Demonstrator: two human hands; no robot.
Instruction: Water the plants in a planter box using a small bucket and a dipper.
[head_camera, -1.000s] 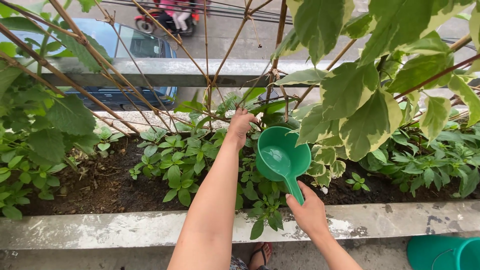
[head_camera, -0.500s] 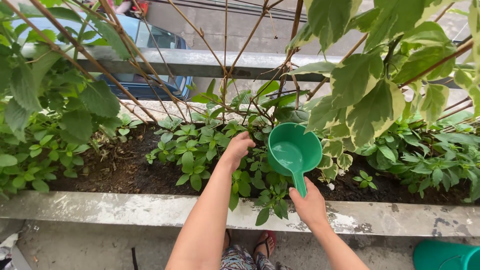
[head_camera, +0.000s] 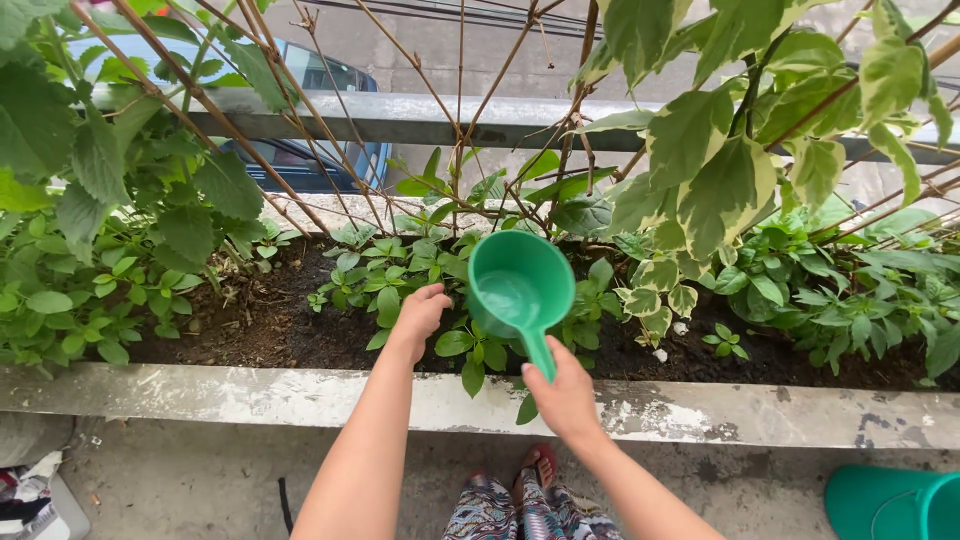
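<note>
One green plastic water dipper (head_camera: 519, 291)

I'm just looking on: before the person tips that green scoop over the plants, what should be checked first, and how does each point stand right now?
1. Grip: the right hand is closed around the handle of the green scoop. Ok.
2. Water in the scoop: some shows in the bowl. Ok.
3. Scoop over the soil: its bowl sits above the small green plants, inside the concrete planter edge. Ok.
4. Left hand: it reaches among the leaves beside the bowl, apart from it. Ok.
5. Thin bare stems rise behind the scoop; whether they would get in the way, cannot tell.
6. Soil dryness: cannot tell.
</note>
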